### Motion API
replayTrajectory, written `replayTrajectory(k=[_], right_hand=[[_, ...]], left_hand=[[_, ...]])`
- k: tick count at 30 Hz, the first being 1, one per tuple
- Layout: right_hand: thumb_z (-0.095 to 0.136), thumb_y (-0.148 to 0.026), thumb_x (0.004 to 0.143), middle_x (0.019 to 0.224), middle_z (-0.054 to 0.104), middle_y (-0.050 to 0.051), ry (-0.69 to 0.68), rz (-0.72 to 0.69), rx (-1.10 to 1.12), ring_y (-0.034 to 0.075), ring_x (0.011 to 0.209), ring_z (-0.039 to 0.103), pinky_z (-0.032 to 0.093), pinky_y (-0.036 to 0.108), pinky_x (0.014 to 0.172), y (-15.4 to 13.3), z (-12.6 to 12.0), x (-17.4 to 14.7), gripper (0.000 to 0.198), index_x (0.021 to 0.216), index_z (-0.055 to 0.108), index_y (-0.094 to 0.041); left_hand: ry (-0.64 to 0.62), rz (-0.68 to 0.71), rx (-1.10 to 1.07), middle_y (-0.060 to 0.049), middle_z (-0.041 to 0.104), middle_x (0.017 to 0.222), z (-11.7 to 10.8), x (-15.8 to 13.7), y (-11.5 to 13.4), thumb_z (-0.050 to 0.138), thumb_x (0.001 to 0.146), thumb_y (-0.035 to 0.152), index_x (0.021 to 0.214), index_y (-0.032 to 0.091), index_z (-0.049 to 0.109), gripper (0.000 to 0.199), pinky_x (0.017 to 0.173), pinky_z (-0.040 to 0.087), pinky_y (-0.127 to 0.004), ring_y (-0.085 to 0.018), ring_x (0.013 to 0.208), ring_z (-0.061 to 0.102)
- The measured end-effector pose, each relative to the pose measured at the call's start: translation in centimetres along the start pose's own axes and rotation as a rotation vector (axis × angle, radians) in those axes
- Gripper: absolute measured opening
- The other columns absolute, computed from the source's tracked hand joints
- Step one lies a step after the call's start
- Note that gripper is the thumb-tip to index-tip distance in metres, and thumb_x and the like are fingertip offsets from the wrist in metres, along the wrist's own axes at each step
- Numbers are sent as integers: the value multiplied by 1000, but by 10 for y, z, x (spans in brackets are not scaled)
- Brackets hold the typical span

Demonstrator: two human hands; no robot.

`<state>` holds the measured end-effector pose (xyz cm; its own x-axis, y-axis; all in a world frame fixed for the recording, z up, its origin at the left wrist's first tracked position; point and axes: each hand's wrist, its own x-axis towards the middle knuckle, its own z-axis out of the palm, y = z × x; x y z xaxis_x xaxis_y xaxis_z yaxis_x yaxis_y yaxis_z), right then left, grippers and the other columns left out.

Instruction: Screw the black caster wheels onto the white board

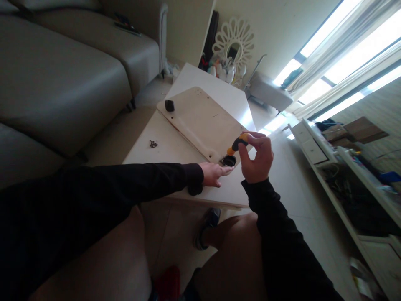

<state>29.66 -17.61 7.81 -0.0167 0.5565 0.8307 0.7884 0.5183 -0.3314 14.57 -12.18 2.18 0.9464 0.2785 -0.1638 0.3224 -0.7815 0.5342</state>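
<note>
Right hand (257, 156) gripping screwdriver (239, 142) at black foot (230, 161) on board (203, 121); left hand (215, 173) lying alongside, unclenched. Screw-turning apparently proceeding; next turn calling for steady alignment.

The single camera is worn on the person's head and faces forward and down. I observe the thighs (233, 253) in its near foreground, the left hand (214, 173) and right hand (258, 159) at mid-range, and the wall (266, 25) in the far background.

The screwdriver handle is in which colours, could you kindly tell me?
The screwdriver handle is yellow-orange and black, showing best in the head view.
</note>
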Motion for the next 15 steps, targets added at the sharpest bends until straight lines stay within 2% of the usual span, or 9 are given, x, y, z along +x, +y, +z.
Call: replayTrajectory(k=[3,5,10,11,15], right_hand=[[76,-23,86,102,66,1,51,-9,-53,17,93,68,61,42,82,3,1,0,21,100,60,-26],[76,-25,86,101,63,0,65,-3,-48,16,91,66,61,40,80,4,1,0,22,100,60,-26],[60,-22,95,124,70,7,-8,29,20,23,119,70,62,49,93,3,1,-3,19,113,58,-26],[61,-21,95,122,70,7,-5,24,18,23,118,70,62,48,93,2,0,-2,18,112,58,-26],[76,-21,86,100,65,0,80,-26,-37,17,94,68,61,41,82,2,1,1,19,99,63,-25]], left_hand=[[-6,-16,3,-9,81,105,0,0,1,69,89,30,169,21,31,89,82,51,-29,-25,101,76],[-6,-18,1,-9,81,106,0,1,1,70,89,30,168,21,31,89,82,51,-29,-25,100,76],[4,5,3,-10,81,106,2,1,0,69,90,30,170,21,27,92,83,52,-30,-26,101,76],[7,9,7,-10,81,106,2,1,0,69,90,31,170,21,26,92,83,52,-30,-26,101,76],[3,-4,17,-9,81,105,2,1,0,69,89,31,171,21,26,92,83,51,-29,-25,99,76]])
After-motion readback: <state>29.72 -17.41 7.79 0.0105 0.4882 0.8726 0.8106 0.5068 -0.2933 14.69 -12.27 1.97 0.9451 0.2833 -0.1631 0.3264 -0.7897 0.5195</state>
